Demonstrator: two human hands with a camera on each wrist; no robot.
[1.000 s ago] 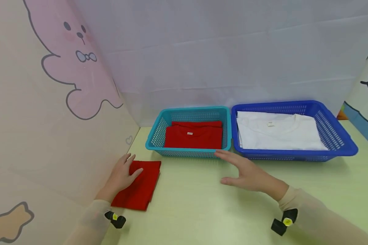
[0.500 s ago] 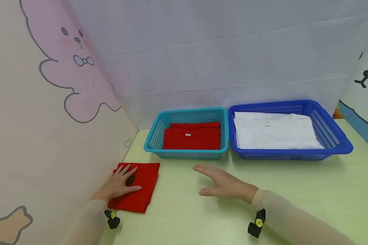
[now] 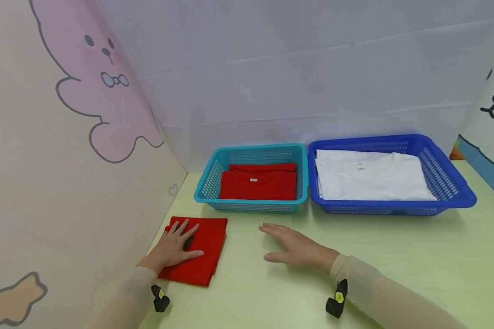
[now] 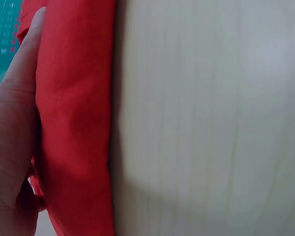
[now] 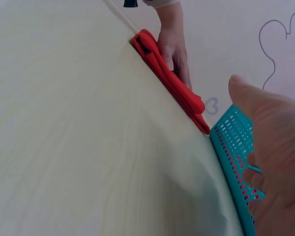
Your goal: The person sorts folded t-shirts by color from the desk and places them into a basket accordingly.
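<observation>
A folded red garment (image 3: pixel 207 256) lies on the table at the left, beside the side wall. My left hand (image 3: pixel 174 246) rests flat on top of it with the fingers spread. A small dark patch shows between thumb and fingers; I cannot tell what it is. In the left wrist view, the thick folded edge of the garment (image 4: pixel 76 113) runs alongside the hand. My right hand (image 3: pixel 298 249) hovers over the table to the right of the garment. Its fingers are stretched out, the thumb is apart, and nothing is held.
At the back stands a teal basket (image 3: pixel 251 206) with folded red shirts (image 3: pixel 257 187) in it. Right beside it, a larger blue basket (image 3: pixel 457 201) contains folded white shirts (image 3: pixel 372 178). A side wall (image 3: pixel 86 219) with printed cartoons borders the table (image 3: pixel 263 297) on the left.
My left hand has come down onto the red garment and, in the last half second, both have shifted slightly right. My right hand has moved left from near the baskets, toward the garment.
</observation>
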